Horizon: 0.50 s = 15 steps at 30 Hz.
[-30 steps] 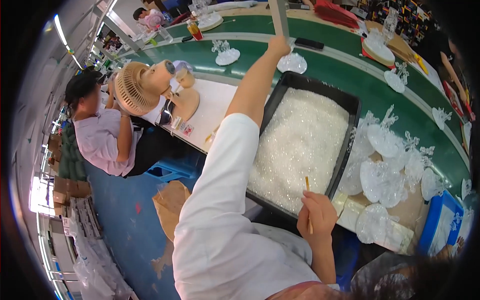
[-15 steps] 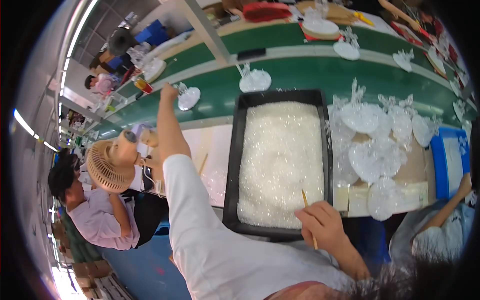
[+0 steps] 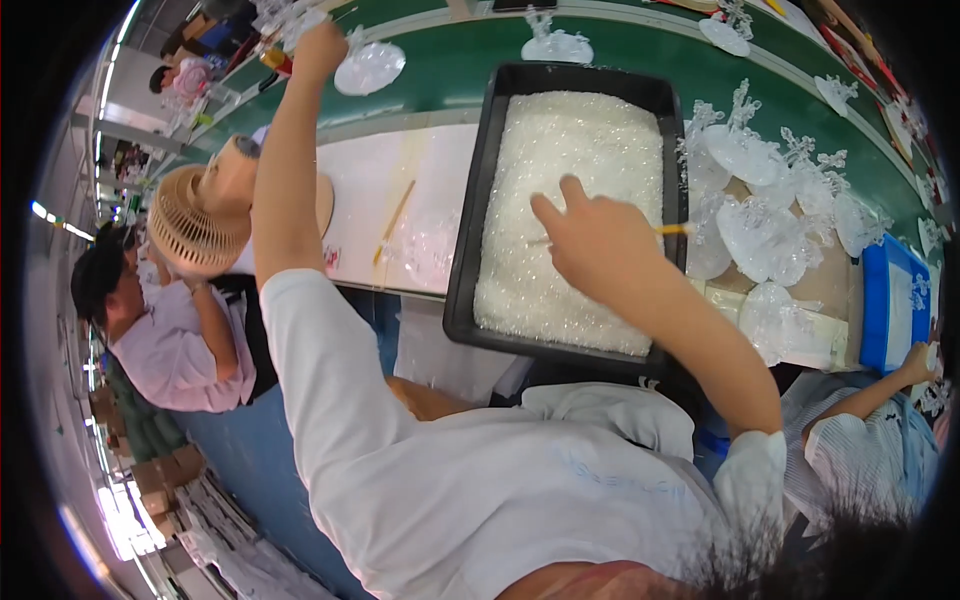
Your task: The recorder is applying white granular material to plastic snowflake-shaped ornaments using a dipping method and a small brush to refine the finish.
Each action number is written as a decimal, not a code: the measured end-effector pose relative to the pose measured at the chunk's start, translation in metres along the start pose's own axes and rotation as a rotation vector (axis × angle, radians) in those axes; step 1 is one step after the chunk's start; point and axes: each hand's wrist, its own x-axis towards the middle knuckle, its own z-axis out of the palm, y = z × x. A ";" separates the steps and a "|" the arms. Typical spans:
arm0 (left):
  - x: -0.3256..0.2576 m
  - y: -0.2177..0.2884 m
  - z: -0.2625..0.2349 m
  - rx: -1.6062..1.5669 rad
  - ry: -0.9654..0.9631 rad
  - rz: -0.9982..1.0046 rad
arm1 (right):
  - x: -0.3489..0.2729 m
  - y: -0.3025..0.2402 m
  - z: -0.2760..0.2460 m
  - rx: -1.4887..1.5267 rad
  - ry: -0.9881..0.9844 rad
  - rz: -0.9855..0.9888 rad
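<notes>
My left hand (image 3: 322, 48) reaches to the far left of the green work surface. Its fingers are closed at the edge of a clear ornament with a round, whitish base (image 3: 370, 70), and hide its upright part. Over a black tray (image 3: 462, 275) filled with glittering white granules (image 3: 560, 300), my right hand (image 3: 598, 238) holds a thin stick-like brush (image 3: 672, 229). Its yellow end sticks out to the right of the hand and its thin end points left. Two fingers of this hand are extended forward.
Several clear ornaments (image 3: 765, 240) crowd the right of the tray, beside a blue bin (image 3: 878, 310). A beige fan (image 3: 200, 222) and a thin wooden stick (image 3: 395, 222) are on the left. Co-workers sit at left (image 3: 185, 345) and right (image 3: 860, 440).
My right hand has moved from the tray's near edge to above the granules, turning the brush sideways. My left hand stays by the ornament. The whole view has shifted, with the table higher in it.
</notes>
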 end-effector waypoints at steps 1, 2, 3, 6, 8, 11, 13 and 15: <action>0.007 0.023 -0.017 0.017 0.031 0.077 | 0.015 0.005 0.011 -0.019 -0.030 0.008; 0.005 0.041 -0.034 0.006 0.025 0.072 | 0.025 0.010 0.025 -0.035 -0.064 0.018; -0.001 0.059 -0.058 -0.608 0.027 0.214 | 0.034 0.017 0.037 -0.040 -0.068 0.021; -0.040 0.103 -0.101 -0.734 0.083 0.271 | 0.046 0.009 0.052 0.012 -0.071 -0.140; -0.062 0.146 -0.120 -0.331 0.065 0.214 | 0.046 0.011 0.051 -0.097 -0.234 -0.184; -0.107 0.176 -0.133 -0.477 0.102 0.264 | 0.025 0.009 0.027 -0.188 -0.218 -0.140; -0.134 0.198 -0.149 -0.575 0.054 0.183 | 0.013 0.021 0.001 -0.101 -0.180 -0.097; -0.154 0.209 -0.147 -0.633 0.126 0.172 | 0.005 0.040 -0.021 -0.016 -0.148 -0.059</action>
